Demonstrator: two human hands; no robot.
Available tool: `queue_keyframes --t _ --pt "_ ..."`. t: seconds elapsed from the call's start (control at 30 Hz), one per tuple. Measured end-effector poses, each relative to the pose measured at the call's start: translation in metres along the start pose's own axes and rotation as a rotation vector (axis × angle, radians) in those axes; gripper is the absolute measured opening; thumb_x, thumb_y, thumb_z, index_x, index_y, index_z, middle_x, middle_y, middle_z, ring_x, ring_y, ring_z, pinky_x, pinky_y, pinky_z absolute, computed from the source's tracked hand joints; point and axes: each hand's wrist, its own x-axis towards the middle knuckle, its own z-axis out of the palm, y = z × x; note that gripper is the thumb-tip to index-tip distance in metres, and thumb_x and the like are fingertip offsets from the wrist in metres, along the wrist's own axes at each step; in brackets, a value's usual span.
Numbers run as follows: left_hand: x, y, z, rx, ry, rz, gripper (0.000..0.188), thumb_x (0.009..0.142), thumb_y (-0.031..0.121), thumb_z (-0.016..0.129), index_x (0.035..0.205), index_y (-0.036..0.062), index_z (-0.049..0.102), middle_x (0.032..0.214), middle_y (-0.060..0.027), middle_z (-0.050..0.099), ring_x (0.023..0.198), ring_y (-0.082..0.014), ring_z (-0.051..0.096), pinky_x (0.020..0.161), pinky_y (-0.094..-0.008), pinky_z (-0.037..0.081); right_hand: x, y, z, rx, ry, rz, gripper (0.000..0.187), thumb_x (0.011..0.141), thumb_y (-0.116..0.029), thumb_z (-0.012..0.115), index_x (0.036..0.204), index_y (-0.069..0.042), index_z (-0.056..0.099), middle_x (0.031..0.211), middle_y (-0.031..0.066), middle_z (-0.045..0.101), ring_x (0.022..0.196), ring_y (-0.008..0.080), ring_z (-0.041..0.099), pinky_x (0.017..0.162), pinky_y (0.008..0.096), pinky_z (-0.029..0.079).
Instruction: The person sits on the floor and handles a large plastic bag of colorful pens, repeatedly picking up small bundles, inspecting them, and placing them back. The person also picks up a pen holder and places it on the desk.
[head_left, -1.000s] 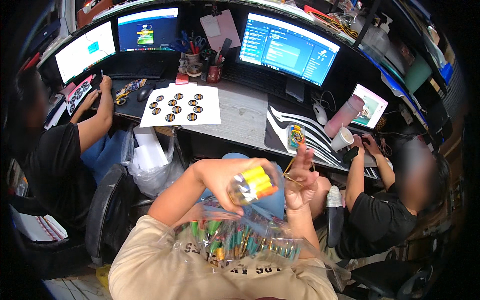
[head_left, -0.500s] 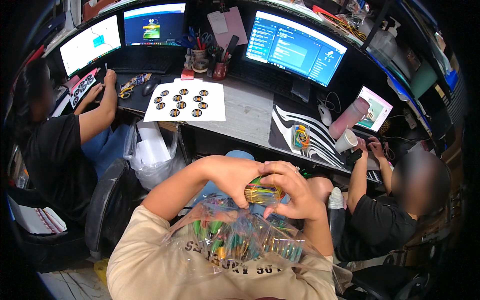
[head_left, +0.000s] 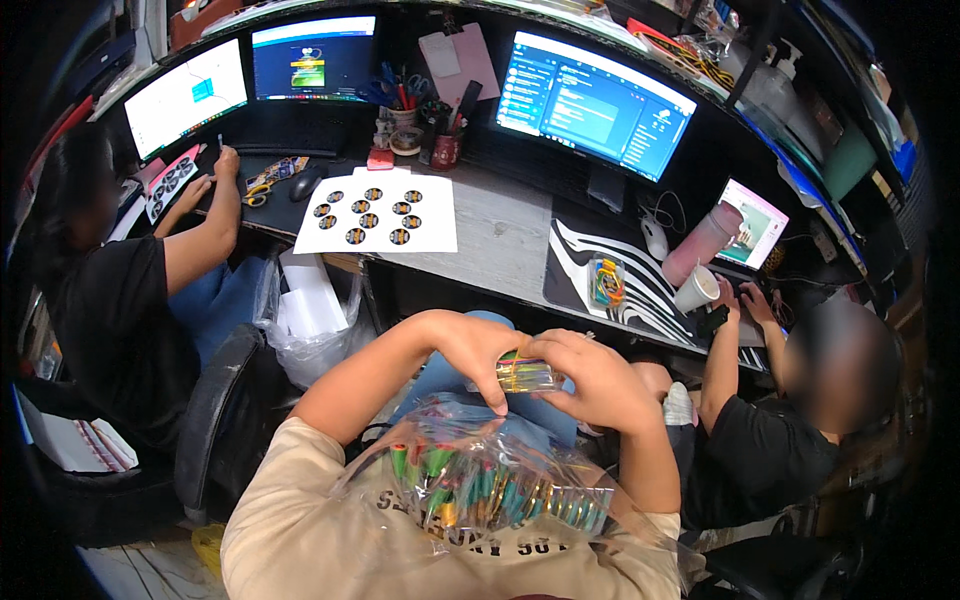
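Between both hands, above my lap, is a small transparent pack with colourful contents and a thin yellow band round it. My left hand grips its left end, with the thumb on the near side. My right hand is curled round the right end, its fingers over the top. Against my shirt lies a large transparent plastic bag holding many slim green, red, teal and gold pieces; their exact kind is hard to make out. On the desk ahead, a small see-through container holds coloured rubber bands.
A white sheet with round black stickers lies on the grey desk. A paper cup and pink tumbler stand at the right. People in black sit on both sides. A plastic bag of paper hangs below the desk.
My right hand has shifted over the pack's top and right end, its fingers closer together. The pack now lies flatter, showing its long side. The view has shifted slightly.
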Motion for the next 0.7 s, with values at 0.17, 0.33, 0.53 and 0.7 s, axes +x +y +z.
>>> queue_keyframes --t 0.17,0.33,0.53,0.7 --pt "-0.011 -0.031 -0.005 -0.618 -0.224 0.104 0.077 0.090 0.056 0.058 0.138 -0.0015 0.043 0.126 -0.0177 0.057 0.107 -0.0283 0.063 0.084 -0.0409 0.056 -0.002 0.030 0.011 0.281 0.147 -0.097 0.037 0.068 -0.010 0.079 0.104 -0.005 0.069 0.100 0.0105 0.068 0.086 0.0232 0.067 0.079 0.0307 0.052" --pt "-0.002 -0.064 0.011 -1.148 -0.221 0.308 0.119 0.073 0.085 0.041 0.151 -0.0017 0.017 0.145 -0.0347 0.031 0.120 -0.0435 0.054 0.093 -0.0516 0.051 -0.004 0.060 0.027 0.843 0.330 0.120 0.042 0.073 -0.004 0.080 0.111 0.003 0.062 0.103 0.0082 0.067 0.094 0.0132 0.064 0.081 0.0267 0.052" --pt "-0.005 -0.071 0.018 -1.329 0.061 0.528 0.097 0.089 0.067 0.043 0.151 -0.0025 0.015 0.149 -0.0308 0.030 0.126 -0.0433 0.050 0.104 -0.0506 0.043 0.028 0.106 0.048 1.355 0.619 0.252 0.041 0.080 0.000 0.072 0.118 0.001 0.056 0.104 0.0093 0.066 0.085 0.0141 0.066 0.068 0.0273 0.058" --pt "-0.036 -0.084 -0.005 -1.162 0.563 0.208 0.062 0.102 0.042 0.041 0.145 -0.0029 0.034 0.139 -0.0231 0.048 0.117 -0.0326 0.058 0.100 -0.0456 0.047 0.055 0.129 0.059 1.483 0.699 0.355 0.038 0.087 -0.008 0.067 0.122 -0.002 0.054 0.105 0.0081 0.066 0.086 0.0152 0.068 0.071 0.0295 0.059"
